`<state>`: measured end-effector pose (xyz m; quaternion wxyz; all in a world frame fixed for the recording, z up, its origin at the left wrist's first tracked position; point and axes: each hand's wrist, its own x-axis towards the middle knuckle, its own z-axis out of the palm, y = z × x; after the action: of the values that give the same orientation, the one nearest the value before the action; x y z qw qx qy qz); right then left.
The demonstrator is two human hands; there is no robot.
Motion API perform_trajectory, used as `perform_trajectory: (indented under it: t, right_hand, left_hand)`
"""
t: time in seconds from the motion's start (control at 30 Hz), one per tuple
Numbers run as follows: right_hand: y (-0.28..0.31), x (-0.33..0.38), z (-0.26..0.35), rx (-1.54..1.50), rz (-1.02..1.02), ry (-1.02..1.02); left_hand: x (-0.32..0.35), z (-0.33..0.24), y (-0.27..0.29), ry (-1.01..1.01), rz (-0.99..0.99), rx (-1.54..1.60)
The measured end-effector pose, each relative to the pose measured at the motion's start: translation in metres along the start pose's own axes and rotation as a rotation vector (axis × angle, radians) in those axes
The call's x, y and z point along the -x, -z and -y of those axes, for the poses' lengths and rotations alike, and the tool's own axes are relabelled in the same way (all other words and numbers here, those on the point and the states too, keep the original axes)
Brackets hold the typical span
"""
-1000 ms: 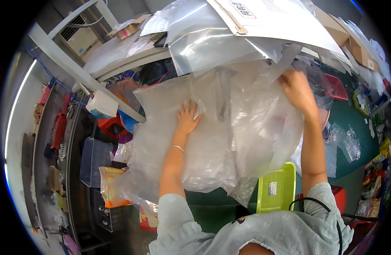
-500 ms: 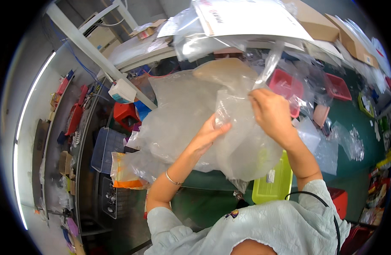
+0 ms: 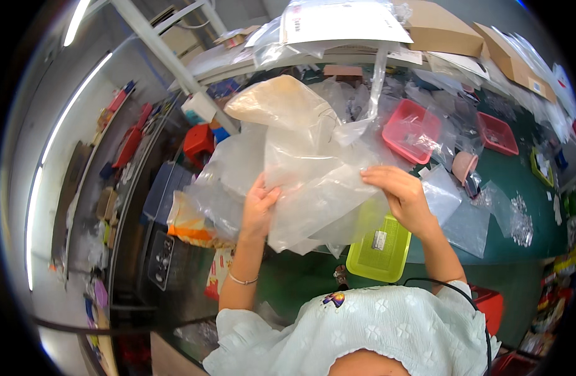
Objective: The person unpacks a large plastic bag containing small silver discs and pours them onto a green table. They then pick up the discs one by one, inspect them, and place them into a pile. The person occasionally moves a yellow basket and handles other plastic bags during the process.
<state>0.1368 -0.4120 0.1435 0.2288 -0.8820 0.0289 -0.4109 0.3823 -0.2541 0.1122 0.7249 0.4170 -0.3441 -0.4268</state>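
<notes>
A large translucent plastic bag [image 3: 313,200] is stretched out in front of me, its crumpled upper part leaning to the left. My left hand [image 3: 258,207] is closed on the bag's left edge, thumb against the film. On the opposite side, my right hand [image 3: 401,197] pinches the right edge between thumb and fingers. A narrow clear strip [image 3: 376,88] rises from the bag's upper right. Partly behind the film, a lime-green basket [image 3: 388,250] with a small white label [image 3: 379,240] sits below my right hand.
Pink trays [image 3: 413,128] and a red tray [image 3: 498,133] lie on the green table among loose clear bags [image 3: 470,225]. Cardboard boxes [image 3: 445,31] stand on the raised shelf at the back. Shelving with red bins [image 3: 128,147] lines the left, near a blue-grey crate [image 3: 167,188].
Both hands have moved apart, the left one going further left and lower. The bag is now spread wider between them, and the view has shifted a little.
</notes>
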Motion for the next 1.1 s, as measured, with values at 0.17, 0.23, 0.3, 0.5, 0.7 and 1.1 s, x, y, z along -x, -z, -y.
perform_trajectory:
  t: [0.17, 0.23, 0.3, 0.5, 0.7, 1.1]
  right_hand:
    - [-0.023, 0.019, 0.046, -0.533, 0.13, -0.23]
    - [-0.063, 0.044, 0.057, -0.678, 0.181, -0.463]
    - [-0.111, 0.077, 0.066, -0.909, 0.345, -0.801]
    - [-0.249, 0.17, 0.085, -1.549, 1.079, -1.385]
    - [-0.31, 0.297, 0.077, -0.924, 1.13, -1.583]
    - [-0.258, 0.46, -0.008, -0.173, 1.137, -1.3]
  left_hand:
    - [0.121, -0.038, 0.051, -0.131, -0.301, -0.238]
    - [0.189, -0.058, 0.028, -0.131, -0.483, -0.112]
    - [0.241, -0.044, 0.039, -0.153, -0.639, -0.286]
    - [0.399, 0.065, 0.12, 0.146, -1.071, -0.071]
    - [0.457, 0.204, 0.168, 0.382, -0.932, 0.132]
    - [0.29, 0.449, 0.292, 0.545, -0.471, 0.362]
